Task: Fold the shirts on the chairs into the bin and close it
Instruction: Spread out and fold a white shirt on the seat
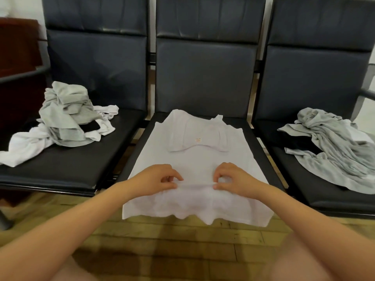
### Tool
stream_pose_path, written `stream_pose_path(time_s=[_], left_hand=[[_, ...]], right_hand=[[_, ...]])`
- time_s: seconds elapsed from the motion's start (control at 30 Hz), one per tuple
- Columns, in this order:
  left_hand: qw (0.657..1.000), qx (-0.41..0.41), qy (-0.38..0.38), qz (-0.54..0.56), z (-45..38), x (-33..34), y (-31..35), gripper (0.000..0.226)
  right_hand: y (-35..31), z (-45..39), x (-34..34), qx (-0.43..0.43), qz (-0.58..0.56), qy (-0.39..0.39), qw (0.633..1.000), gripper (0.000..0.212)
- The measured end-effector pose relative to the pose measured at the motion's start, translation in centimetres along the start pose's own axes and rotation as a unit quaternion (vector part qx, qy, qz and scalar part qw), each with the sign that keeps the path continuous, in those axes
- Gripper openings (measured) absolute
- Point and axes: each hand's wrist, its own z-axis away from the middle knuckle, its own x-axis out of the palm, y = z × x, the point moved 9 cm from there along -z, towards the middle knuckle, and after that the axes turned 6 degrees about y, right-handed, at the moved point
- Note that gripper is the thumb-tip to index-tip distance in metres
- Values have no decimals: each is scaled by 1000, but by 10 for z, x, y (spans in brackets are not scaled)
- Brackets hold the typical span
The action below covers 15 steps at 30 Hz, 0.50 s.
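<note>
As both hands (160,179) pinch, white shirt (194,159) flat

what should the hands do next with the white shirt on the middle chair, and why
Probably lift the pinched ridge and carry the lower part up over the top. The left hand and right hand each pinch the flat white cotton shirt across its width, and its hem hangs off the black padded chair seat.

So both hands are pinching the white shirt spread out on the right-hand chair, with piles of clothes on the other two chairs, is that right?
Not quite. In the head view the white shirt lies on the middle chair, not the right-hand one. The left hand and right hand do pinch it, and the clothes piles sit on the left chair and the right chair.
</note>
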Motion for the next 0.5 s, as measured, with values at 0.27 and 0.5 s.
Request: stream_pose_path(time_s=[0.27,0.5], left_hand=[[990,-34,136,-28,-18,-38,-18,20],[978,-104,174,-45,-42,-37,-41,17]], right_hand=[[11,-30,-20,52,-4,119,992,4],[18,-53,-37,118,144,205,961,4]])
